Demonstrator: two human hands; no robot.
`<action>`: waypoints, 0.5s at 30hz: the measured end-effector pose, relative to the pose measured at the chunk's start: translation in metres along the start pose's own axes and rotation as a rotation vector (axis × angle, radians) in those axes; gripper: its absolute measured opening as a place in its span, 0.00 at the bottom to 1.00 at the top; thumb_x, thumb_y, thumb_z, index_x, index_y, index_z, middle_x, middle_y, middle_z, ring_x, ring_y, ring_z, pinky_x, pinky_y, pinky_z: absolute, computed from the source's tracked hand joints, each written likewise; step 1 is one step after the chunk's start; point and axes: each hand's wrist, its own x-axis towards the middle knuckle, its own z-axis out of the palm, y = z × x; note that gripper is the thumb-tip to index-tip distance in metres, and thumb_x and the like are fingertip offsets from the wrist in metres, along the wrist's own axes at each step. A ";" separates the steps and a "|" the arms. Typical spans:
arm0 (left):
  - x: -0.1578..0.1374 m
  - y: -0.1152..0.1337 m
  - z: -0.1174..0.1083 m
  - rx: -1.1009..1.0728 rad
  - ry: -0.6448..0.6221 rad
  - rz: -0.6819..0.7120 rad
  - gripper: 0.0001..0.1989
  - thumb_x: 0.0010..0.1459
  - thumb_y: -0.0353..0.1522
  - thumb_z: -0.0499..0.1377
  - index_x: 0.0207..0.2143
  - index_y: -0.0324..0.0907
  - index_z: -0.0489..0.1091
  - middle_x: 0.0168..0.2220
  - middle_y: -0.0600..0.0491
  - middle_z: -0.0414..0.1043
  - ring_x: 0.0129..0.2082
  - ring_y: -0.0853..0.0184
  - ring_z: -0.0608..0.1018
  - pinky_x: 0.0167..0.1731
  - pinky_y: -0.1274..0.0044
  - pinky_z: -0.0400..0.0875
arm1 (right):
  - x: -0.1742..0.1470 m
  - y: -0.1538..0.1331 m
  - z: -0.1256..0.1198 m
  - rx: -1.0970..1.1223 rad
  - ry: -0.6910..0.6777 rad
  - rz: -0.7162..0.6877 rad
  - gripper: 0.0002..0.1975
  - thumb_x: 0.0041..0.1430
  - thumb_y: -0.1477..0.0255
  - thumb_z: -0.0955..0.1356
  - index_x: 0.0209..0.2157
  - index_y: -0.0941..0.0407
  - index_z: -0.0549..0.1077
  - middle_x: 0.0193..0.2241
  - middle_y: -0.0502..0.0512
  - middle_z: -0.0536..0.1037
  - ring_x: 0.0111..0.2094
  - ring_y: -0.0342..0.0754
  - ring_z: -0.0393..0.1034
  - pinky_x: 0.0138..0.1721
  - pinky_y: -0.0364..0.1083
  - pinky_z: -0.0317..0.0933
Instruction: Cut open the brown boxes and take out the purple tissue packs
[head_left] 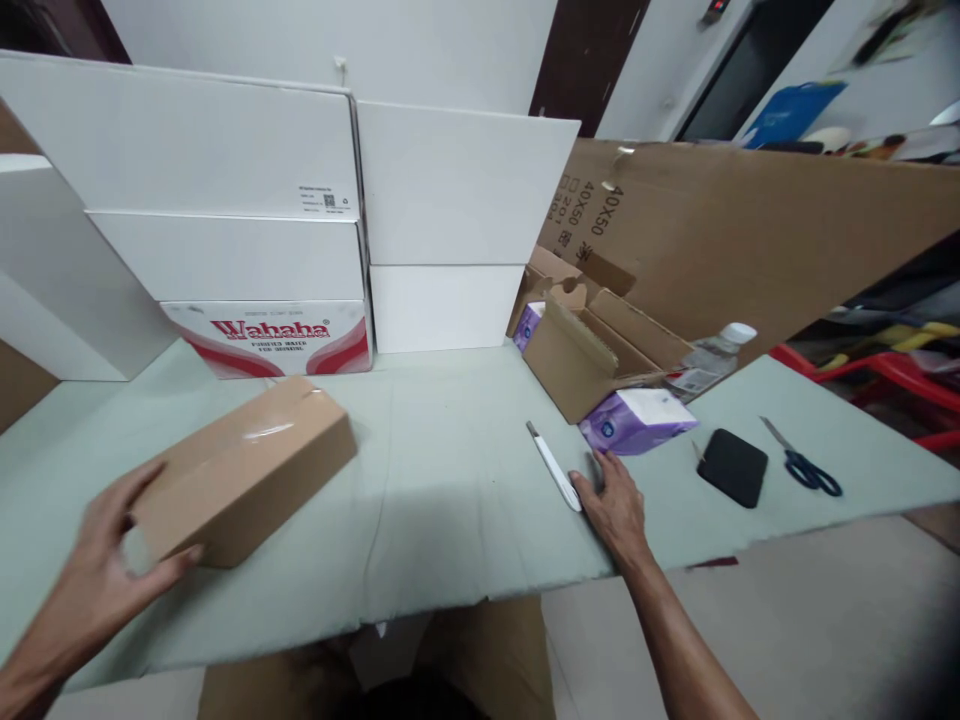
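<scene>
A closed brown cardboard box (255, 460) with clear tape along its top is at the left of the table. My left hand (105, 560) grips its near left end, thumb on the front side and fingers at the far edge. My right hand (616, 505) rests on the table at the right, fingers apart. Beside its thumb lies a white utility knife (555, 470); whether the thumb touches it I cannot tell. Just beyond the fingers sits a purple tissue pack (637, 420).
An open brown carton (574, 355) and a clear plastic bottle (716, 355) stand behind the tissue pack. To the right lie a black pad (733, 467) and scissors (806, 468). White boxes (450, 190) and a printed Wahaha box (277, 338) line the table's back.
</scene>
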 end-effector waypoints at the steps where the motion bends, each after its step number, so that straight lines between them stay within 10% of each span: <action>1: 0.005 0.000 0.016 -0.015 -0.019 0.039 0.48 0.35 0.52 0.75 0.61 0.73 0.66 0.65 0.58 0.63 0.66 0.34 0.63 0.61 0.37 0.59 | 0.000 -0.001 -0.001 -0.004 0.005 -0.005 0.36 0.60 0.53 0.62 0.61 0.63 0.71 0.65 0.74 0.69 0.64 0.69 0.63 0.62 0.65 0.58; 8: 0.008 0.020 0.090 -0.319 0.005 -0.008 0.57 0.44 0.46 0.72 0.74 0.50 0.51 0.74 0.43 0.50 0.72 0.37 0.56 0.69 0.46 0.52 | -0.001 -0.001 -0.003 -0.008 0.027 0.024 0.37 0.58 0.53 0.60 0.58 0.65 0.73 0.63 0.75 0.70 0.63 0.68 0.64 0.62 0.64 0.58; 15: -0.006 0.018 0.117 -0.743 0.096 -0.068 0.56 0.46 0.45 0.74 0.74 0.53 0.52 0.75 0.45 0.52 0.74 0.43 0.55 0.72 0.54 0.49 | 0.001 0.003 -0.003 0.082 0.088 0.110 0.41 0.54 0.49 0.62 0.60 0.64 0.70 0.68 0.77 0.61 0.67 0.70 0.58 0.63 0.64 0.54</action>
